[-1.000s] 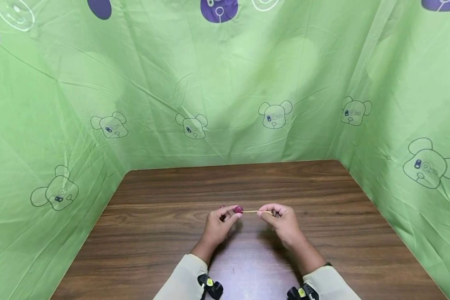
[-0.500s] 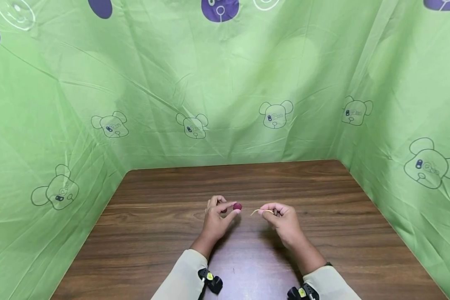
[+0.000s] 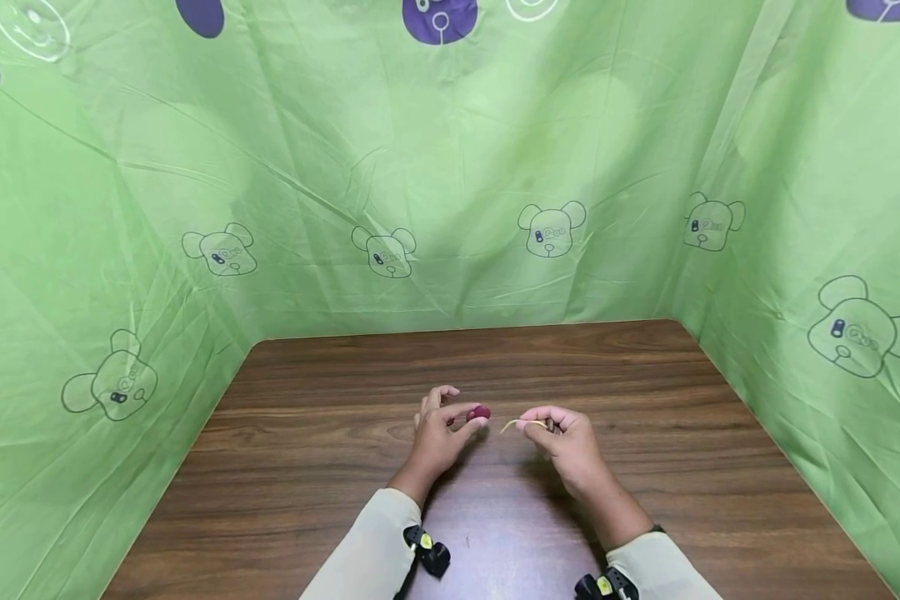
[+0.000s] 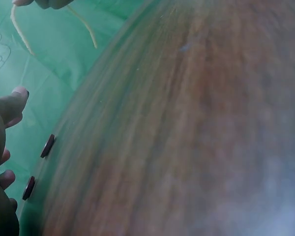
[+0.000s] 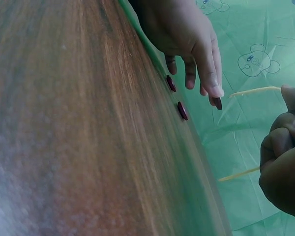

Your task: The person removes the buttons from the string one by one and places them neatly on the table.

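Between thumb and index finger, my left hand (image 3: 437, 435) pinches a dark red button-like disc (image 3: 480, 412); its other fingers are spread. The right wrist view shows this disc (image 5: 218, 103) edge-on at the fingertips. To the right, my right hand (image 3: 567, 443) pinches a thin yellow string (image 3: 510, 423), whose short bent end points toward the disc with a gap between. The string's second end (image 5: 238, 174) hangs below the right hand. Two more dark discs, one nearer (image 5: 183, 110) and one farther (image 5: 171, 83), lie on the table by the left hand, which mostly hides them in the head view.
A brown wood-grain table (image 3: 315, 500) lies beneath both hands. Green cloth walls (image 3: 465, 167) printed with bear heads enclose its back and sides. Black wrist cameras are strapped over both pale sleeves (image 3: 367, 542).
One second ago the string reached the disc; now its end is free and apart. My left hand has spread its outer fingers and turned the disc slightly. The right hand has barely moved.
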Demonstrator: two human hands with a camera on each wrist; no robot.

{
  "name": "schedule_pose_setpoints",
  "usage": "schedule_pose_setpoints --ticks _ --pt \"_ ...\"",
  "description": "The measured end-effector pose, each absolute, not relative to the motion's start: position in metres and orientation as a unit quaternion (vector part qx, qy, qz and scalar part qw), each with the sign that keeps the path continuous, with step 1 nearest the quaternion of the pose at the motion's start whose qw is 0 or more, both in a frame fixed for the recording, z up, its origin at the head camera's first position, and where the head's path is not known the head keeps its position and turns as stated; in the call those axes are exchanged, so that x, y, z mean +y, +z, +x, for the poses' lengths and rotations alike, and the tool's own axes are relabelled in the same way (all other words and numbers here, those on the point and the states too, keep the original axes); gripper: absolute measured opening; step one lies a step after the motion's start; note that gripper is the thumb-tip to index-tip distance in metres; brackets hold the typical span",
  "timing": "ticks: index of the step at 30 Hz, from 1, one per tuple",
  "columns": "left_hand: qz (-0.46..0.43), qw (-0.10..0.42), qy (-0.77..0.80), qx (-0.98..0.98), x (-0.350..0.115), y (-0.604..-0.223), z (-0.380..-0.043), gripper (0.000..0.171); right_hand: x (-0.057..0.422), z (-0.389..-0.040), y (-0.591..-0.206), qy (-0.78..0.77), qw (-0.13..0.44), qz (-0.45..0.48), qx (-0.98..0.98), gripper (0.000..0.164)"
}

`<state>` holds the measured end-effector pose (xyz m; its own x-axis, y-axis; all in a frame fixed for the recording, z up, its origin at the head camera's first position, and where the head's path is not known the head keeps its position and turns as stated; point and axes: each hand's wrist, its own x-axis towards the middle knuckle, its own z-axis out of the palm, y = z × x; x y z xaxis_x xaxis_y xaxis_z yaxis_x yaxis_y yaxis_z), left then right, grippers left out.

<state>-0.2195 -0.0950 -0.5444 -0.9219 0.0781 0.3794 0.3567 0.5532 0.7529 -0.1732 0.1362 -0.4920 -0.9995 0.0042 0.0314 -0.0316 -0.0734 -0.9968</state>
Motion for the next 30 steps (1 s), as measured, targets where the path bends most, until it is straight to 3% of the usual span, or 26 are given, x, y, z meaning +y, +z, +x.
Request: schedule_pose_setpoints --ticks 6,14,30 --pt "-0.127 0.133 -0.45 -0.874 -0.091 -0.545 -0.224 0.028 0.136 -0.172 -0.492 0.733 0.01 0.014 -0.68 0.021" --pt "-0.135 0.16 -0.435 -0.876 -0.084 -0.55 -0.231 0.027 0.136 -0.172 -0.492 0.733 0.009 0.022 -0.68 0.023" --pt "-0.137 0.102 -0.379 -0.91 -0.074 -0.546 -0.236 0.027 0.137 -0.171 -0.491 0.729 0.0 0.014 -0.685 0.023"
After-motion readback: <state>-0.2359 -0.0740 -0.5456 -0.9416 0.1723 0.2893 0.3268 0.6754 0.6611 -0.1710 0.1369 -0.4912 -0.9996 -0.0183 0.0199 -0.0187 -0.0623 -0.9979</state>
